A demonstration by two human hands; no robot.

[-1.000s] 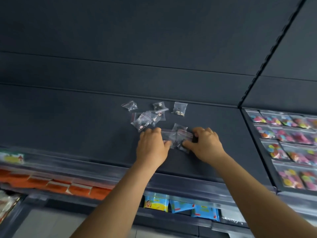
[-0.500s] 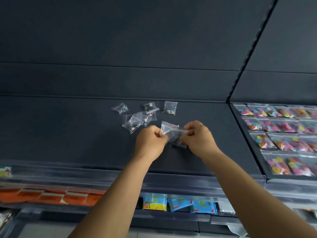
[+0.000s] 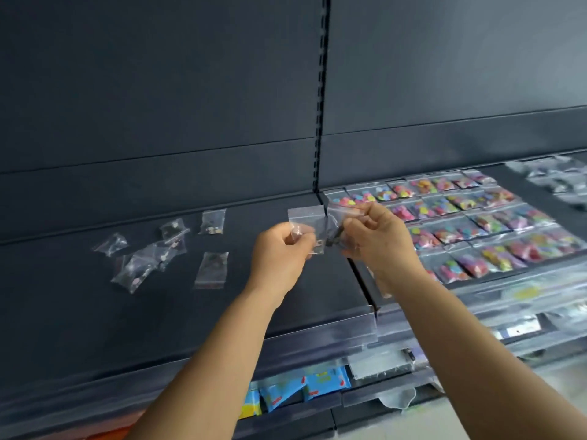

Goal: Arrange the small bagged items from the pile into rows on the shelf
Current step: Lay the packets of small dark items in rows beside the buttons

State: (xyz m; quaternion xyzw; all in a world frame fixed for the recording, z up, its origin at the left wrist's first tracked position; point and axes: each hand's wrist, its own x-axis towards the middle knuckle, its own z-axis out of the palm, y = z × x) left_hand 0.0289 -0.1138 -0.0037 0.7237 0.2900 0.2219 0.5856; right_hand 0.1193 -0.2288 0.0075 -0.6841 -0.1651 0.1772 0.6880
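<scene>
Hands (image 3: 330, 246) raised above shelf (image 3: 270, 300), pinching clear bags (image 3: 313, 222) between them, perhaps two, pile (image 3: 149, 255) left.

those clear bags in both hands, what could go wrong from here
1. Both the left hand and the right hand pinch a bunch of clear bags in mid-air over the shelf; pulling them apart could let one slip and fall past the front edge.
2. The loose pile lies untidy, so a lowered forearm might scatter it.
3. A bag could land among the colourful rows next door.
</scene>
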